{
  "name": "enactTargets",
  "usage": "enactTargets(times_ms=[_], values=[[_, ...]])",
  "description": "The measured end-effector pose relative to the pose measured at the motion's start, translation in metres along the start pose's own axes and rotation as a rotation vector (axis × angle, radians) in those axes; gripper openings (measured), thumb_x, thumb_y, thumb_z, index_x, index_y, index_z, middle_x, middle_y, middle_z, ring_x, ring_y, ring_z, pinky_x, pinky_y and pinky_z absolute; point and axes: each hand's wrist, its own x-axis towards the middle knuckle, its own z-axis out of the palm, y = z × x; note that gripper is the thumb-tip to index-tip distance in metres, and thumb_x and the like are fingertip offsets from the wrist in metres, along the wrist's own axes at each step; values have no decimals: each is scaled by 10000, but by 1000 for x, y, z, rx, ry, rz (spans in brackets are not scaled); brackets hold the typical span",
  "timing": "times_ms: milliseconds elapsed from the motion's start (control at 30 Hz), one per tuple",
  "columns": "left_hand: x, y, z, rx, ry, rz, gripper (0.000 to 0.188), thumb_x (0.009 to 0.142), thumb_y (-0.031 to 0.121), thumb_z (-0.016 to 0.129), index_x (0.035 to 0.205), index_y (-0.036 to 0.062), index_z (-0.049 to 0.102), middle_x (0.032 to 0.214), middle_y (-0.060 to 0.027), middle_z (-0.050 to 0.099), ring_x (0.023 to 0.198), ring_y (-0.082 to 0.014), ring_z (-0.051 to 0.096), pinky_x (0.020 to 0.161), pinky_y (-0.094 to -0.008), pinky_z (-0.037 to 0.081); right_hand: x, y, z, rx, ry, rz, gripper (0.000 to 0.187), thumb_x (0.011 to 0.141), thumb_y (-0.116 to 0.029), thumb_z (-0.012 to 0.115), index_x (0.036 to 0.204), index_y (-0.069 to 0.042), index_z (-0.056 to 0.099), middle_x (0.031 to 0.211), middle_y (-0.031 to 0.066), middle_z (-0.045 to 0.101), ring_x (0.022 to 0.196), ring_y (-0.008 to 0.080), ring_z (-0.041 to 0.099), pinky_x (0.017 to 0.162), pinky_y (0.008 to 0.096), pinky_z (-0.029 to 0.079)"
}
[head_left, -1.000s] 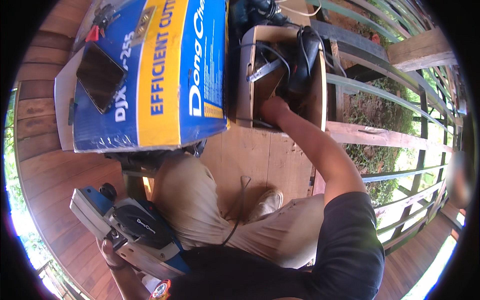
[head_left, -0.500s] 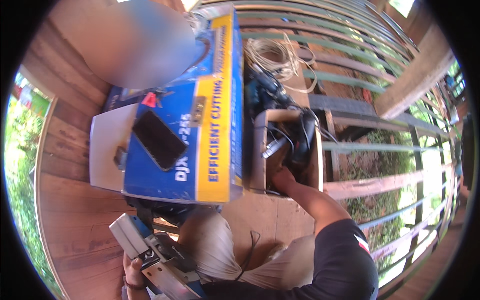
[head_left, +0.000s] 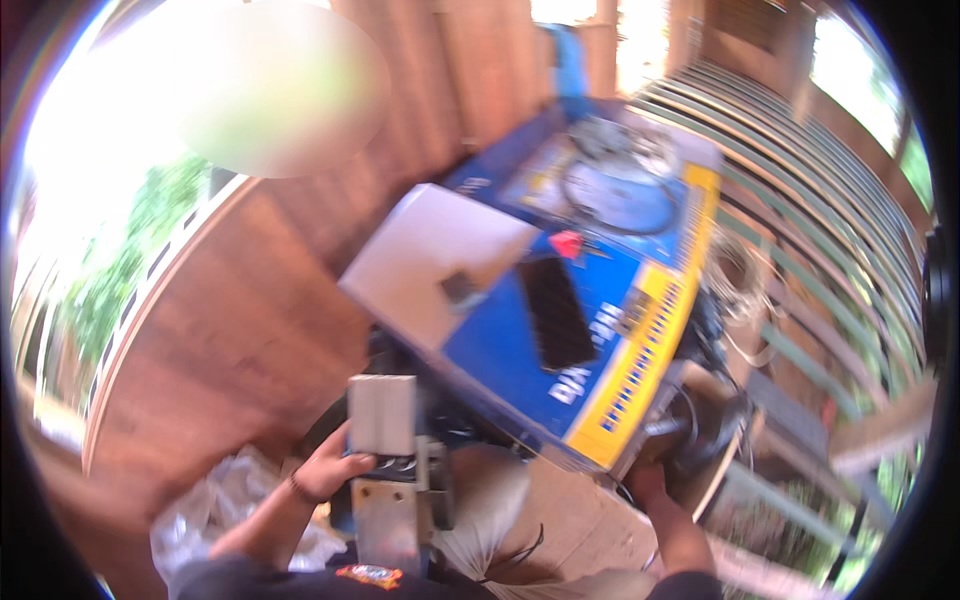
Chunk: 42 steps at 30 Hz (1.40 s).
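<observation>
My left hand [head_left: 328, 468] is wrapped round the side of an electric planer [head_left: 385, 510]. Its metal sole faces up, with a dark gap between the two plates. The planer stands upright in the picture, close to my body. On the right, my right hand [head_left: 648, 478] reaches down into a wooden box [head_left: 719, 468]; its fingers are hidden. Dark tools and cords lie in that box, blurred. Beside it stands a large blue and yellow carton [head_left: 500, 365], with a black phone [head_left: 557, 315] lying on top.
The carton also bears a pale sheet [head_left: 440, 240], a small pink-red piece [head_left: 566, 243] and a small metal part [head_left: 635, 312]. A coil of pale cable [head_left: 735, 270] lies beyond the wooden box. Clear plastic bag [head_left: 215, 500] at lower left; slatted railing [head_left: 800, 230] at right.
My view has swung left, so the carton and wooden box appear further right and tilted. The planer now stands more upright in my left hand. My right hand remains in the wooden box.
</observation>
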Motion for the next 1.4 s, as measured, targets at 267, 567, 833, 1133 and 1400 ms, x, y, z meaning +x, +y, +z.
enactTargets(times_ms=[267, 567, 833, 1133, 1400], values=[[7, 7, 9, 54, -88, 38, 935, 950, 382, 761, 1632, -53, 291, 1557, -181, 505, 1454, -234, 456, 1235, -401, 338, -4, 28, -8, -119, -101, -69, 321, 944, -332, 660, 1191, -173, 790, 1149, 143, 780, 1107, 357, 730, 978, 486, 554], [28, 6, 25, 71, -94, 27, 911, 959, 390, 759, 1603, -87, 326, 1541, -202, 528, 1446, -248, 478, 1222, -387, 357, -174, 11, -158, 638, 475, 26, 179, 760, -219, 811, 807, -46, 809, 796, 208, 747, 754, 387, 734, 703, 489, 567], [47, 9, 42, 126, -4, 3, 881, 957, 409, 780, 1559, -102, 389, 1499, -229, 555, 1405, -264, 520, 1189, -390, 399, -292, -11, -167, 378, 432, 86, 124, 742, -154, 755, 744, -30, 747, 707, 221, 660, 694, 425, 672, 677, 532, 530], [55, 4, 44, 105, -80, 83, 737, 973, 305, 771, 1510, -77, 441, 1364, -132, 623, 1287, -184, 570, 1104, -342, 463, -288, -39, -205, 202, 210, 147, 232, 896, -204, 740, 881, 23, 694, 856, 226, 701, 809, 437, 682, 765, 541, 527], [52, 3, 51, 214, -22, 150, 726, 974, 409, 748, 1434, -95, 500, 1308, -197, 643, 1230, -224, 597, 1061, -359, 475, -273, -59, -202, 508, 393, 390, 130, 876, -77, 751, 927, 22, 683, 822, 213, 709, 761, 371, 706, 750, 470, 548]])
